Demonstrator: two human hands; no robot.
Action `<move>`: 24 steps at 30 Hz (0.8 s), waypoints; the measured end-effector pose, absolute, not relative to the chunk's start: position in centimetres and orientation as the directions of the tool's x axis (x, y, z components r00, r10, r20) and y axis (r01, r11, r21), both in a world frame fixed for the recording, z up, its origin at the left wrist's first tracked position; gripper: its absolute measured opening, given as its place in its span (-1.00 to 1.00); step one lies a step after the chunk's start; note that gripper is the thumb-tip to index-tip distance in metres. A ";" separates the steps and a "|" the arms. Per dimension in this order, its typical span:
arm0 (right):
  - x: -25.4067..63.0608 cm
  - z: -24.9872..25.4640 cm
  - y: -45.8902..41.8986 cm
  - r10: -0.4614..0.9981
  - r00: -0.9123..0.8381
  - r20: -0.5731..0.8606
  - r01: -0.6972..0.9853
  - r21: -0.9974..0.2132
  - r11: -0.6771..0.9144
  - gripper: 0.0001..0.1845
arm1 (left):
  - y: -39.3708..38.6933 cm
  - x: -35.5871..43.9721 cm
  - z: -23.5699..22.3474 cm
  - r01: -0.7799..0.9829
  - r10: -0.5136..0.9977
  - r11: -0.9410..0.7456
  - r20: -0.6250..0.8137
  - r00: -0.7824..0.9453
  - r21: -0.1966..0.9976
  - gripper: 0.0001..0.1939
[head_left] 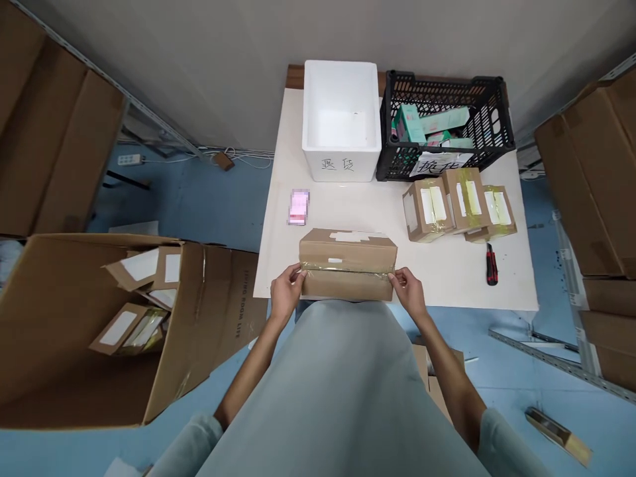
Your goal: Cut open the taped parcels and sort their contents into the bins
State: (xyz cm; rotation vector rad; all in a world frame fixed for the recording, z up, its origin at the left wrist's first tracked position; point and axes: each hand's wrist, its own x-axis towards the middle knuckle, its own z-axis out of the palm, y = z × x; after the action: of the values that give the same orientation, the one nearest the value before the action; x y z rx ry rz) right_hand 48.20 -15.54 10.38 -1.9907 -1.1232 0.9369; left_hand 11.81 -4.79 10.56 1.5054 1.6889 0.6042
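At the near edge of the white table (342, 205) sits a long brown cardboard box (348, 255), with clear tape and a dark seam running along its length. A torn white label lies across its far top side. My left hand (287, 291) pinches the box's left end at the seam, thumb on the tape. At the right end, my right hand (408, 291) holds the same seam between thumb and fingers. To the right lie several small taped parcels (428, 212) with white labels, and a red and black utility knife (491, 265) below them.
A white foam box (342, 165) and a black plastic crate (501, 142) holding green cartons stand at the table's back. A blurred pink item (299, 207) lies left. A large open carton (173, 338) with several parcels is at far left. Stacked cartons (586, 185) border the right.
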 end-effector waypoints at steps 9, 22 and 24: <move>48.1 9.1 -13.1 0.883 0.401 -0.242 0.436 -0.797 -0.417 -0.51 | -2.1 12.6 11.0 0.611 0.965 0.203 -0.262 0.007 0.765 -0.52; 71.4 8.6 -8.5 0.626 0.773 0.108 0.516 -0.682 -0.519 -0.40 | 9.3 22.8 15.1 0.796 0.955 -0.219 -0.043 0.293 0.565 -0.29; 77.0 8.5 -7.8 0.552 0.824 0.129 0.501 -0.621 -0.603 -0.29 | 10.6 28.7 15.7 0.694 0.881 -0.362 -0.014 0.472 0.623 -0.38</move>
State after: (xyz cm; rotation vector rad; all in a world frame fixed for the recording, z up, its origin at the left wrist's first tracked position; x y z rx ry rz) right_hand 77.04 -7.82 8.54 -2.3340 -0.7678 0.0997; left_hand 28.70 10.62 15.71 2.1615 1.3016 0.4377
